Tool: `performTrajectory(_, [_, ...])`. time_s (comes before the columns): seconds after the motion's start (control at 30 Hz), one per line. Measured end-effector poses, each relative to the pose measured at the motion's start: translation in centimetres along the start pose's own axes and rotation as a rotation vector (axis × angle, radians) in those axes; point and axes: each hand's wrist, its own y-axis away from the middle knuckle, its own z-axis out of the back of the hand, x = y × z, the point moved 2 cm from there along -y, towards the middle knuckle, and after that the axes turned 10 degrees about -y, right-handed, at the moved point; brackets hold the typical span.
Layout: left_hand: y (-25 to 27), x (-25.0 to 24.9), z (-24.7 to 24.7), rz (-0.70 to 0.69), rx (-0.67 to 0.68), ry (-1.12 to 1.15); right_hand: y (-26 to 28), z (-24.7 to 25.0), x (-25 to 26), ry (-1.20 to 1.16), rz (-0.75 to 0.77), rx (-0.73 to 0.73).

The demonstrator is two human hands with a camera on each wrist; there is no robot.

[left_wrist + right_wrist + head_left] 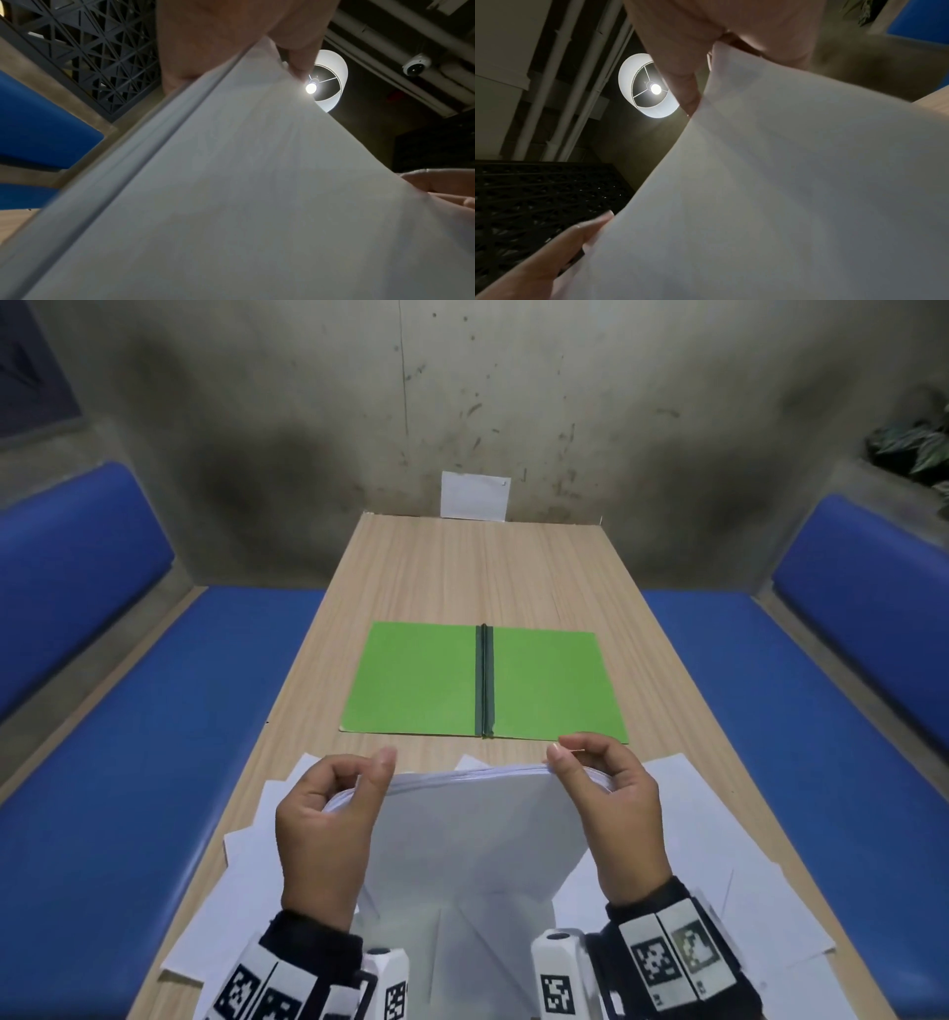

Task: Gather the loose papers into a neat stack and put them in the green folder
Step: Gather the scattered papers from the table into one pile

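Note:
A stack of white papers (462,829) stands upright on its lower edge at the near end of the wooden table (462,572). My left hand (334,814) grips its top left corner, thumb in front and fingers curled behind. My right hand (601,809) grips the top right corner the same way. The top edge bows between them. The green folder (421,680) lies open and flat just beyond the stack, dark spine in the middle. Both wrist views are filled by the paper stack (257,182) (782,192) with fingers at its edge.
Several loose white sheets (719,839) lie spread on the table under and beside the stack, left (241,880) and right. A small white card (475,495) leans on the wall at the far end. Blue benches (154,762) run along both table sides.

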Motion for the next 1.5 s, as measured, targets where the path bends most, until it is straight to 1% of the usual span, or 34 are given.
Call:
performTrajectory(0.1, [-0.7,0.7,0.4,0.011,-0.062,0.011,0.1,0.1,0.1,-0.022,-0.023,0.028])
performTrajectory(0.2, [-1.2,1.3,1.3,0.042,-0.072,0.154,0.4,1.0,-0.7,-0.049,-0.102,0.102])
performTrajectory(0.23, [-1.2,1.6,1.5,0.030,-0.034,0.163,0.5,1.4,-1.2,-0.017,-0.134,0.135])
performTrajectory(0.27, [-1.1,1.9,1.7,0.001,0.035,0.165,0.7,1.8,-1.7,0.006,-0.168,0.171])
performTrajectory(0.33, [-0.9,2.5,2.0,-0.039,0.212,0.117,0.9,2.4,-2.9,-0.009,-0.243,0.247])
performTrajectory(0.37, [-0.7,2.8,2.1,-0.046,0.291,0.078,1.0,2.6,-3.5,-0.006,-0.276,0.278])
performTrajectory(0.4, [-0.6,3.3,2.0,-0.024,0.354,0.022,1.0,2.8,-4.0,0.028,-0.301,0.294])
performTrajectory(0.47, [0.0,4.4,1.4,0.077,0.408,-0.090,0.8,3.0,-4.7,0.141,-0.341,0.311])
performTrajectory(0.53, [0.5,5.1,1.0,0.150,0.432,-0.162,0.9,3.4,-5.8,0.189,-0.395,0.348])
performTrajectory(0.6, [0.6,4.9,0.8,0.141,0.490,-0.177,1.1,3.3,-6.2,0.286,-0.391,0.358])
performTrajectory(0.63, [0.7,4.4,0.6,0.123,0.524,-0.172,1.1,3.2,-6.2,0.314,-0.368,0.333])
performTrajectory(0.67, [0.6,4.2,0.6,0.104,0.538,-0.183,1.2,3.2,-6.0,0.288,-0.353,0.296])
performTrajectory(0.73, [0.6,3.9,0.9,0.094,0.507,-0.191,1.2,3.1,-5.3,0.186,-0.340,0.242])
performTrajectory(0.8, [0.5,4.5,1.3,0.142,0.469,-0.163,1.4,3.3,-5.4,0.179,-0.349,0.267])
performTrajectory(0.97, [1.7,8.4,0.9,0.258,0.456,-0.158,2.2,4.2,-8.5,0.349,-0.456,0.358])
performTrajectory(1.07, [2.0,10.1,0.6,0.351,0.393,-0.138,2.5,5.2,-10.8,0.445,-0.514,0.402])
performTrajectory(1.13, [1.5,10.3,0.8,0.367,0.361,-0.165,2.2,6.4,-11.9,0.514,-0.537,0.399])
performTrajectory(1.2, [0.6,9.7,1.2,0.388,0.323,-0.178,1.4,8.3,-12.2,0.648,-0.551,0.334])
performTrajectory(1.27, [-0.4,9.1,2.1,0.409,0.291,-0.167,0.6,11.1,-12.2,0.776,-0.561,0.178])
performTrajectory(1.3, [-0.8,9.0,2.6,0.422,0.278,-0.163,0.5,12.7,-12.3,0.863,-0.587,0.101])
performTrajectory(1.33, [-1.1,9.1,3.3,0.439,0.264,-0.162,0.5,14.0,-12.3,0.985,-0.631,0.055])
performTrajectory(1.37, [-1.4,9.7,3.8,0.472,0.258,-0.160,0.6,15.2,-12.4,1.108,-0.682,0.042])
performTrajectory(1.43, [-1.5,10.7,4.7,0.516,0.259,-0.167,1.2,16.7,-12.4,1.264,-0.759,0.036])
performTrajectory(1.5, [-1.1,11.9,5.0,0.562,0.266,-0.144,1.6,17.0,-12.3,1.384,-0.770,0.047])
